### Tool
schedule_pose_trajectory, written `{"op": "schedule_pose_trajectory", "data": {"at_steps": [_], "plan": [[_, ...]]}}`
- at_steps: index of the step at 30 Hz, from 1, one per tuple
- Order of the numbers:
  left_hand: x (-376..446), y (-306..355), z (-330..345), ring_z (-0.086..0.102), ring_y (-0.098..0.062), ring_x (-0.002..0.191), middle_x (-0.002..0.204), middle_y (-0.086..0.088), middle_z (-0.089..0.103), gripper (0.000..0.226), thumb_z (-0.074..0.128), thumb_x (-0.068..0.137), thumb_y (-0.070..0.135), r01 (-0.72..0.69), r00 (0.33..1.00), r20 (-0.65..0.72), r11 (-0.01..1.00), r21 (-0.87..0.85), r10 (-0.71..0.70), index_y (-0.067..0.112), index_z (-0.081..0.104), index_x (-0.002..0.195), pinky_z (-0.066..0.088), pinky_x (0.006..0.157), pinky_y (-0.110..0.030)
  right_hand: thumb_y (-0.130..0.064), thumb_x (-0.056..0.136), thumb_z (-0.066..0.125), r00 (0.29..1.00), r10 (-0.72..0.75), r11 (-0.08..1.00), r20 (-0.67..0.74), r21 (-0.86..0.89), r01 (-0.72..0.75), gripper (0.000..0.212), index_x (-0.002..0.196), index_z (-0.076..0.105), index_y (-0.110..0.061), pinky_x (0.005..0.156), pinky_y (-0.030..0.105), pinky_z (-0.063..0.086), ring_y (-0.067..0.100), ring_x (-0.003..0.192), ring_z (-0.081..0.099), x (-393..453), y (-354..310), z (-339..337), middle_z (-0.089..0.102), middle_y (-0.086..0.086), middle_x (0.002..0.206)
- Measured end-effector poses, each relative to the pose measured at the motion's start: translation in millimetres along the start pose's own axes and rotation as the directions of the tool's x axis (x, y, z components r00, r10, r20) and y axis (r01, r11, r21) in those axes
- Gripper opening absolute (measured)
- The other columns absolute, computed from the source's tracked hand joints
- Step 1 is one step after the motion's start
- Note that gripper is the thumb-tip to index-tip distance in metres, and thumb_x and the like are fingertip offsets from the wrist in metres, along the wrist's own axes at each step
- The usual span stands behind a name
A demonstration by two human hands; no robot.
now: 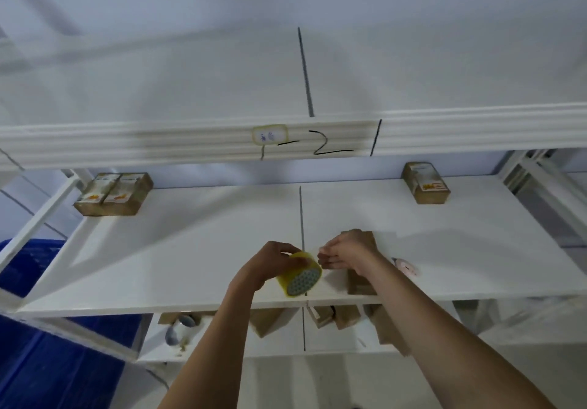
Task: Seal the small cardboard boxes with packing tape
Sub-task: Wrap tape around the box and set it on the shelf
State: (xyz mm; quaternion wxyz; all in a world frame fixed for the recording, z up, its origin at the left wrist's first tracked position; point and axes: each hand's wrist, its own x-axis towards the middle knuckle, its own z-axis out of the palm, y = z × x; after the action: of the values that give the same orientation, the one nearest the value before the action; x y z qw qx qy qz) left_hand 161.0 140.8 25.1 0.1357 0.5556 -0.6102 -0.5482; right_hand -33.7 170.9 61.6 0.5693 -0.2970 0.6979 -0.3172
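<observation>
Our left hand wraps the light, stiff tape roll above the shelf; our right hand, fingers pinched, seemingly picks its slippery end. The box waits beneath.

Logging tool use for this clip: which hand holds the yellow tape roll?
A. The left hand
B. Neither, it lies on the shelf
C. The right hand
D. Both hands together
A: the left hand wraps the tape roll above the shelf; the right hand is beside it, fingers curled.
</observation>
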Motion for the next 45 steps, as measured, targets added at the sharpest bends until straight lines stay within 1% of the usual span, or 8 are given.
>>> {"op": "schedule_pose_trajectory", "data": {"at_steps": [7,11,16,19,23,33,39,45], "plan": [[26.6,40.7,35.2,0.066,-0.021,0.098,0.107,-0.002,0.071,0.031,0.083,0.075,0.049,0.015,0.997,-0.082,0.992,0.123,-0.005,0.027,0.078,0.097,0.057,0.084,-0.036,0.007,0.088,0.071,0.995,0.012,0.998,-0.101,0.061,-0.006,0.017,0.102,0.064,0.014,0.069,0.045,0.064,0.034,0.07,0.075,11.1,1.6,-48.6,0.073,0.026,0.083],[36.6,60.8,45.1,0.063,-0.021,0.098,0.109,-0.002,0.07,0.047,0.079,0.076,0.056,0.046,0.993,-0.118,0.917,0.397,0.001,0.019,0.078,0.106,0.055,0.081,-0.032,0.003,0.086,0.075,0.995,-0.021,0.994,-0.098,0.1,0.031,0.009,0.092,0.071,0.009,0.048,0.027,0.057,0.02,0.055,0.073,13.6,-0.7,-71.5,0.073,0.016,0.074],[41.0,77.4,58.3,0.063,-0.014,0.08,0.084,-0.001,0.066,0.059,0.067,0.078,0.071,0.084,0.99,-0.14,0.795,0.601,0.001,0.013,0.072,0.087,0.045,0.065,-0.021,0.003,0.088,0.073,0.997,-0.035,0.986,-0.063,0.162,0.045,0.014,0.1,0.068,0.009,0.065,0.03,0.063,0.024,0.074,0.077,22.6,3.8,-96.4,0.077,0.018,0.087],[42.8,73.2,64.5,0.061,-0.011,0.069,0.072,0.001,0.062,0.057,0.067,0.078,0.071,0.108,0.986,-0.165,0.852,0.513,-0.025,0.014,0.067,0.076,0.043,0.062,-0.019,0.002,0.09,0.071,0.999,-0.041,0.976,-0.026,0.215,0.046,0.013,0.101,0.067,0.008,0.08,0.038,0.063,0.027,0.08,0.077,23.8,6.9,-111.2,0.076,0.02,0.09],[42.4,60.3,58.7,0.055,-0.013,0.063,0.062,-0.001,0.056,0.047,0.075,0.082,0.053,-0.013,0.994,-0.105,0.968,0.252,0.041,0.01,0.066,0.065,0.043,0.061,-0.023,0.001,0.091,0.07,0.999,-0.029,0.967,-0.041,0.251,0.039,0.018,0.107,0.065,0.008,0.073,0.037,0.064,0.03,0.082,0.076,28.0,16.7,-126.9,0.075,0.022,0.094],[61.1,59.7,31.8,0.055,-0.018,0.073,0.076,-0.009,0.057,0.04,0.073,0.089,0.04,-0.093,0.996,0.008,0.994,0.05,0.093,0.001,0.071,0.082,0.043,0.068,-0.028,-0.002,0.092,0.069,0.994,0.03,0.918,0.105,0.389,-0.069,0.013,0.1,0.067,0.008,0.08,0.039,0.061,0.033,0.088,0.073,28.5,16.3,-136.6,0.074,0.022,0.092],[83.2,42.8,33.8,0.05,-0.01,0.056,0.058,-0.001,0.049,0.043,0.078,0.082,0.047,-0.133,0.988,0.101,0.967,0.216,0.113,0.014,0.062,0.059,0.039,0.058,-0.028,0.002,0.088,0.072,0.988,0.156,0.932,0.01,0.331,-0.151,0.022,0.106,0.065,0.012,0.066,0.037,0.064,0.031,0.083,0.073,35.1,30.3,-128.8,0.073,0.022,0.09],[93.3,35.7,41.5,0.06,-0.015,0.066,0.069,-0.004,0.063,0.048,0.077,0.078,0.055,-0.045,0.999,0.03,0.907,0.419,0.036,0.008,0.071,0.073,0.046,0.063,-0.027,0.001,0.086,0.075,0.983,0.162,0.957,-0.081,0.256,-0.137,0.019,0.1,0.066,0.009,0.065,0.037,0.062,0.029,0.082,0.072,43.4,35.6,-124.8,0.073,0.02,0.092]]}}
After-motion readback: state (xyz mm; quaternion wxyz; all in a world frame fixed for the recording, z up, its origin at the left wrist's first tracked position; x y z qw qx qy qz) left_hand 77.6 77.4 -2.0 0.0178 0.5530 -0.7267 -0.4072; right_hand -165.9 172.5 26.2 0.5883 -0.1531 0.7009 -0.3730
